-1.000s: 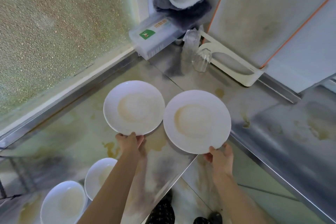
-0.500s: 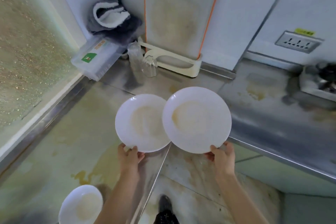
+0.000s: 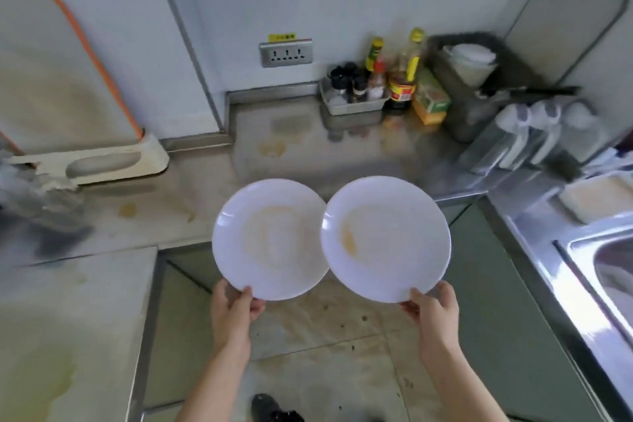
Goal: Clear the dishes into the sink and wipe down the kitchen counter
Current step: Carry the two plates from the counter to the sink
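Observation:
Two dirty white plates are held up side by side over the floor, their rims touching. My left hand (image 3: 233, 310) grips the near rim of the left plate (image 3: 270, 238), which has a faint orange smear. My right hand (image 3: 433, 310) grips the near rim of the right plate (image 3: 385, 238), marked with a yellow-brown streak. The steel sink (image 3: 606, 271) shows at the right edge. The stained steel counter (image 3: 205, 188) runs behind the plates and down the left side.
A cutting board with an orange edge (image 3: 51, 79) leans in its stand at the back left. Sauce bottles and a spice tray (image 3: 376, 86) crowd the back right corner beside a dark rack with bowls (image 3: 472, 68). A wall socket (image 3: 286, 53) sits above the counter.
The view has swung right, from the window corner toward the sink side. Both plates travelled with my hands, off the left counter and over the floor. The bowls on the left counter left the view.

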A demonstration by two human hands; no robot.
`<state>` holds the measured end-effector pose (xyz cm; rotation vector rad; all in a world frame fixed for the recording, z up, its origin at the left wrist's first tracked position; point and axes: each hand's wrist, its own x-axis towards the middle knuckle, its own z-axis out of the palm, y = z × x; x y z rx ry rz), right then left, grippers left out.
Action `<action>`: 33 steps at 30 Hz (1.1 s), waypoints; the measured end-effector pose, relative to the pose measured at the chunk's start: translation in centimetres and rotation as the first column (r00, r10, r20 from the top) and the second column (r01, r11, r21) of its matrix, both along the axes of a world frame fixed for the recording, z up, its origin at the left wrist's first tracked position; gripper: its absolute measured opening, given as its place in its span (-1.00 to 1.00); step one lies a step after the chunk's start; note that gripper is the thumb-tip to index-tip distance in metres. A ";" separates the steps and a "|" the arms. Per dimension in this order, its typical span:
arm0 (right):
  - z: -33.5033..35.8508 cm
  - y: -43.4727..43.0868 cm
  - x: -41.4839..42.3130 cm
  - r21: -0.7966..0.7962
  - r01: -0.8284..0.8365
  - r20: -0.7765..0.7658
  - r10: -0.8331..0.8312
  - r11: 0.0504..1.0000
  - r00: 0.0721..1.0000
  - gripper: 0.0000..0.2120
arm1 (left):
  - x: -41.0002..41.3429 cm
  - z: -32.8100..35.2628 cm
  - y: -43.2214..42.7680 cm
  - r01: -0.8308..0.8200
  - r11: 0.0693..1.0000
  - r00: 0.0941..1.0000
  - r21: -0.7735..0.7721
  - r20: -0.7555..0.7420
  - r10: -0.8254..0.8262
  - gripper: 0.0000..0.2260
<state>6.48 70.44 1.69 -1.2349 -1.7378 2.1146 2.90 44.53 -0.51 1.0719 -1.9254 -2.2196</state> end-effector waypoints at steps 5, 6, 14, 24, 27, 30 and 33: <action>0.4 11.6 5.1 0.007 0.170 -0.020 -0.169 0.985 0.985 -0.78 | -0.1 0.4 12.8 0.183 0.982 0.983 0.039 0.007 -0.183 -0.72; 0.4 13.6 6.1 0.002 0.201 -0.023 -0.201 0.980 0.979 -0.77 | -0.1 0.5 15.4 0.216 0.975 0.976 0.058 0.007 -0.216 -0.73; -0.4 26.3 13.5 -0.024 0.513 -0.021 -0.513 0.858 0.858 -0.72 | -0.2 1.2 32.4 0.516 0.854 0.854 0.071 0.033 -0.519 -0.58; -4.4 40.0 18.5 -0.012 0.835 0.092 -0.831 0.551 0.549 -0.70 | -4.1 -1.4 51.0 0.818 0.575 0.576 -0.032 0.069 -0.815 -0.67; -6.1 43.8 18.9 -0.001 0.875 0.145 -0.866 0.483 0.478 -0.75 | -4.9 -2.0 55.6 0.869 0.492 0.495 -0.058 0.083 -0.865 -0.70; -8.8 46.7 18.7 0.015 0.901 0.219 -0.881 0.433 0.420 -0.74 | -5.8 -2.5 58.7 0.897 0.432 0.440 -0.098 0.091 -0.893 -0.73; -11.8 48.2 17.7 -0.024 0.920 0.299 -0.875 0.392 0.381 -0.69 | -6.3 -3.0 60.4 0.915 0.383 0.398 -0.127 0.125 -0.909 -0.76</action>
